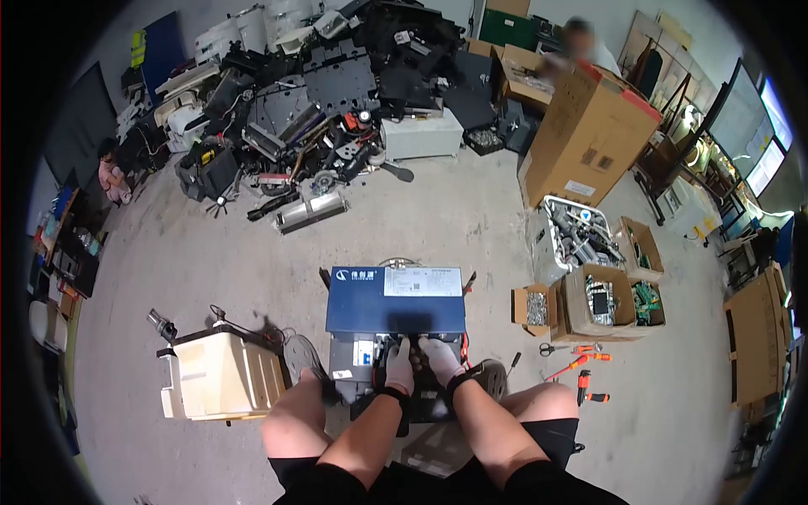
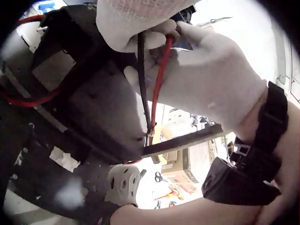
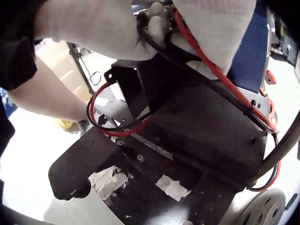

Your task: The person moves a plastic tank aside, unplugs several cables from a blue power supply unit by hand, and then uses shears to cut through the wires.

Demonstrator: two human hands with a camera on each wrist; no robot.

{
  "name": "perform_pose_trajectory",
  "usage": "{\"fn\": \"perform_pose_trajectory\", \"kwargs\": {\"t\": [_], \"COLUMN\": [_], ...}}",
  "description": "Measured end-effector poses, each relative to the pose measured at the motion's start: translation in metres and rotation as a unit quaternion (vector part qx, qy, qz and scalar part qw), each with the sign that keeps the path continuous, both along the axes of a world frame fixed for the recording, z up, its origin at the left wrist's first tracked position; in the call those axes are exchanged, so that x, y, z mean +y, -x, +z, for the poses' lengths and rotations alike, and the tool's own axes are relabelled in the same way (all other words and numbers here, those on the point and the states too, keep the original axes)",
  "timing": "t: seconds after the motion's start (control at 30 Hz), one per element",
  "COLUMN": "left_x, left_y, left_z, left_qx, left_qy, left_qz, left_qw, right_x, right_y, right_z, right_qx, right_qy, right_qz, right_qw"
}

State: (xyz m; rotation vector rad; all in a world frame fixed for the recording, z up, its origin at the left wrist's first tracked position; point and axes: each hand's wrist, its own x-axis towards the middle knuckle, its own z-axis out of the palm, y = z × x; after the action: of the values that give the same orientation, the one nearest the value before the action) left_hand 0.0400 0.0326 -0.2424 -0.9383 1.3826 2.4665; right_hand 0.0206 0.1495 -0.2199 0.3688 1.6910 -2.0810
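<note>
Both hands wear white gloves and meet close together at the near side of a blue metal box (image 1: 353, 310) with white lettering and a label. My left hand (image 1: 399, 370) has its fingers curled around the upper end of a black cable (image 2: 142, 84). Beside it, my right hand (image 1: 443, 362) pinches a red cable (image 2: 161, 79) near its top. Both cables run down past a dark metal plate (image 3: 201, 122) under the hands. The cable ends are hidden among the fingers. A second loop of red and black cable (image 3: 92, 110) hangs at the plate's left.
A cream plastic housing (image 1: 227, 379) stands left of the legs. Scissors (image 1: 549, 348) and orange-handled tools (image 1: 581, 360) lie on the floor at right, near boxes of parts (image 1: 572, 316). Scrap machine parts (image 1: 337, 84) are heaped at the back. Another person (image 1: 114, 175) crouches far left.
</note>
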Motion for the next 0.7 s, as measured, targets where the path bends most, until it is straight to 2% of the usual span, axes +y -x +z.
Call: {"fn": "perform_pose_trajectory", "kwargs": {"t": [0.03,0.07,0.1,0.13,0.17,0.2,0.23,0.27,0.3,0.33,0.37,0.4,0.5,0.53,0.57,0.6,0.63,0.67,0.7], "left_x": [0.000,0.001,-0.001,-0.002,-0.002,-0.004,-0.009,-0.009,-0.005,-0.001,0.002,0.001,-0.003,-0.004,-0.005,-0.005,-0.005,-0.008,-0.009], "left_y": [0.000,0.000,-0.001,-0.003,-0.003,0.000,-0.001,0.000,0.002,0.001,0.002,0.001,-0.003,0.000,0.004,0.005,0.003,0.004,0.006], "left_z": [0.000,-0.002,-0.005,0.000,0.005,0.011,-0.005,0.003,0.010,0.012,0.003,-0.001,0.003,0.001,-0.003,-0.008,-0.014,-0.028,-0.040], "left_qx": [-0.003,-0.009,-0.007,-0.009,-0.037,-0.061,-0.065,-0.064,-0.055,-0.048,-0.020,-0.021,-0.028,-0.028,-0.047,-0.069,-0.046,-0.014,0.015], "left_qy": [-0.016,-0.032,-0.101,-0.100,-0.163,-0.224,-0.196,-0.194,-0.110,-0.027,0.014,0.013,-0.069,-0.069,-0.121,-0.173,-0.146,-0.042,0.061], "left_qz": [0.005,0.010,0.018,0.020,0.044,0.068,0.046,0.046,0.034,0.021,0.022,0.025,0.008,0.008,0.024,0.040,0.044,0.016,-0.014], "left_qw": [1.000,0.999,0.995,0.995,0.985,0.970,0.977,0.978,0.992,0.998,0.999,0.999,0.997,0.997,0.991,0.982,0.987,0.999,0.998], "right_x": [-0.001,-0.007,-0.006,-0.006,-0.006,-0.004,-0.003,0.000,0.002,0.000,-0.001,-0.002,-0.001,-0.002,-0.003,-0.003,-0.003,-0.003,-0.006], "right_y": [0.001,0.002,0.003,-0.002,-0.007,-0.006,-0.005,-0.003,0.001,0.002,-0.001,-0.001,-0.004,-0.006,-0.004,0.002,0.005,0.002,0.003], "right_z": [0.001,-0.004,-0.006,-0.003,0.003,0.011,0.017,0.001,-0.015,-0.009,0.009,0.003,-0.015,-0.003,0.004,0.007,0.003,-0.004,-0.008], "right_qx": [0.000,0.046,0.012,-0.026,-0.030,-0.073,-0.115,-0.115,-0.047,0.022,-0.012,-0.013,-0.008,-0.046,-0.084,-0.088,-0.022,0.037,0.062], "right_qy": [-0.027,-0.098,-0.050,-0.001,0.001,0.089,0.177,0.179,0.049,-0.083,-0.115,-0.116,-0.065,0.045,0.154,0.152,-0.003,-0.158,-0.197], "right_qz": [0.014,-0.016,-0.034,-0.053,-0.052,-0.077,-0.102,-0.100,-0.048,0.006,0.029,0.032,-0.021,-0.044,-0.068,-0.070,-0.016,0.043,0.028], "right_qw": [1.000,0.994,0.998,0.998,0.998,0.990,0.972,0.972,0.997,0.996,0.993,0.993,0.998,0.997,0.982,0.982,1.000,0.986,0.978]}}
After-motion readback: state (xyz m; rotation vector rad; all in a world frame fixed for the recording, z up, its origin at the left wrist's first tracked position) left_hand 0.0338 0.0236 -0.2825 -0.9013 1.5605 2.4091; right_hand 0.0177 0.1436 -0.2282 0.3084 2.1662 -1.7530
